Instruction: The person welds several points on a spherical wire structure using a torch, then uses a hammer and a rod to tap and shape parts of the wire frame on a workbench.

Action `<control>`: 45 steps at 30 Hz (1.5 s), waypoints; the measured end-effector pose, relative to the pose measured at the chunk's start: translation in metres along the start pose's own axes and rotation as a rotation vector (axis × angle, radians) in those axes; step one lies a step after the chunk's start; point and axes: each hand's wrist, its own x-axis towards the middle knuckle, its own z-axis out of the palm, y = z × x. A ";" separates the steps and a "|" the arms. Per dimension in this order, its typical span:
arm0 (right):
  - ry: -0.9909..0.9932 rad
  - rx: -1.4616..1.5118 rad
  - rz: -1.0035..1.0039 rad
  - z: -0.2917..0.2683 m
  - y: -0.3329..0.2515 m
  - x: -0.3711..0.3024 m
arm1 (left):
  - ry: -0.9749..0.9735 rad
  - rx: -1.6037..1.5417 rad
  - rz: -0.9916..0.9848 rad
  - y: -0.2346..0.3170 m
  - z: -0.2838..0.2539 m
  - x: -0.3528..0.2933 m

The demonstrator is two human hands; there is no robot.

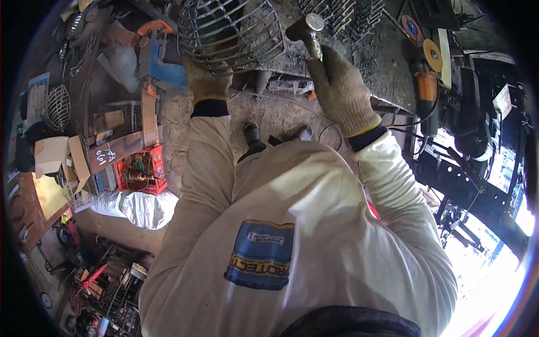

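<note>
Gloved right hand (342, 92) is wrapped around a hammer (307, 31), its head raised just beside a domed wire cage (233, 31) on the dark worktop (387, 62). Left hand (206, 83) grips the cage's near rim. Steady blows would probably land best with the cage pinned firmly. Down-left of the left hand, a red crate (140, 174) holds a small motor-like part.
</note>
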 end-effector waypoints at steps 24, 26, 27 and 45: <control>0.012 0.009 0.014 -0.006 -0.005 0.001 | 0.571 0.122 0.215 -0.020 0.078 0.003; -0.018 0.001 0.034 -0.006 -0.006 0.001 | 0.562 0.049 0.209 -0.012 0.049 0.010; -0.009 0.018 0.059 -0.008 -0.008 -0.002 | 0.523 0.021 0.189 -0.012 0.044 0.009; 0.003 -0.062 0.158 0.007 -0.006 0.001 | 0.378 0.009 0.156 -0.024 0.055 0.006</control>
